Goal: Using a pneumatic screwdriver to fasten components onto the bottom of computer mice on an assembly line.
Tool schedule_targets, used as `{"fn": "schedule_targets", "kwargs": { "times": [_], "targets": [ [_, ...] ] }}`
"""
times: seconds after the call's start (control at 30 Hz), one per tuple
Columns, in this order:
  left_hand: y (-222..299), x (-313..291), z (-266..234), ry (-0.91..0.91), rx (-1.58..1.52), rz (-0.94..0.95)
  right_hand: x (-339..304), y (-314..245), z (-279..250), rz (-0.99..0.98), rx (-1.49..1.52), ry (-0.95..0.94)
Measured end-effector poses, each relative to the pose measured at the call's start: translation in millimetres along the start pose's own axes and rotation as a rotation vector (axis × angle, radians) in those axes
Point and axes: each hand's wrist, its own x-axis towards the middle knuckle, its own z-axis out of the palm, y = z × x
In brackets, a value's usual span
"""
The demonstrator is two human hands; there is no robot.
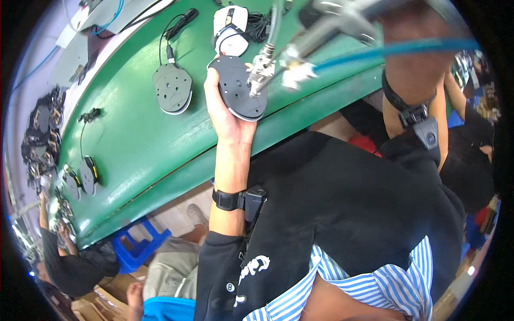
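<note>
On black sweatshirt [348, 198] — white lettering [257, 265]; left hand [230, 124] holds black mouse [235, 85].

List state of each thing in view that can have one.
Left hand: gripping held mouse
Held mouse: underside up
Right hand: blurred, grip unclear
Metal tool: tip at held mouse, contact unclear
Cabled mouse: underside up, cable bundled
White mouse: lying on green table
Two left mice: resting on table
Left wrist strap: fastened

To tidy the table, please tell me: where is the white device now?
Near the head view's top edge, left of centre, the white device lies on the green table, just beyond the left hand, beside bundled black cable.
</note>
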Motion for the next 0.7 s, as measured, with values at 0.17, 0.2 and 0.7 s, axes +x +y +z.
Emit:
{"fn": "schedule_targets", "kwargs": {
  "times": [0.17,0.2,0.7],
  "targets": [
    [2,-2,1,-0.038,-0.024,0.021,-27,-19,-19,-0.029,0.198,-0.152],
    [4,-3,-4,-0.051,-0.033,-0.004,-27,-13,-20,0.004,0.218,-0.183],
    [10,-5,-4,-0.041,-0.042,-0.013,-9,1,-3,0.194,0.193,-0.302]
  ]
}}
